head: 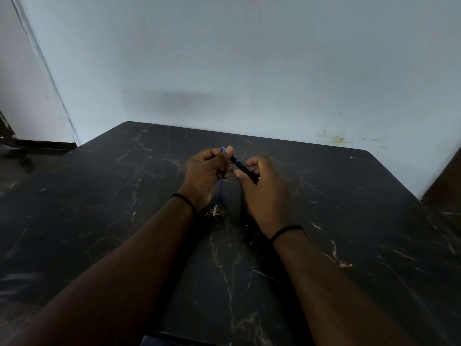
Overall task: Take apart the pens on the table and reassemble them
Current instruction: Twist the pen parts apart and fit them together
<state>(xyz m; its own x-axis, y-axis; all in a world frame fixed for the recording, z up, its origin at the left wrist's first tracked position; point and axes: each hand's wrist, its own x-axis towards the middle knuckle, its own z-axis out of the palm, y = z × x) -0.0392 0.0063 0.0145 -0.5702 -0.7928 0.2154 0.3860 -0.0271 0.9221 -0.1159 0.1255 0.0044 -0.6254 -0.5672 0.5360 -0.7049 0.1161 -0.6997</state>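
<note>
We start with the dark marbled tabletop [324, 221], which fills the lower half of the view and runs up to a pale wall. Our two forearms reach over it, each with a thin black band at the wrist, and meet near the middle.

Our left hand [204, 173] is curled round the blue-tipped end of a dark pen [240, 165], thumb pressing near the tip; our right hand [264, 186] is wrapped round the pen's other end, fingers closed on the barrel. The pen sits slanted between the two hands, above the tabletop — whether its halves are being twisted apart or screwed together we cannot tell.

Below the left hand a thin refill [217, 197] with bluish ink shows, its pale end near the wrist; we cannot tell if it lies on the tabletop or hangs from the fingers.

We judge the task part-way through: a refill is out, so taking apart has begun. No other pens are in view — how many remain we cannot say.
</note>
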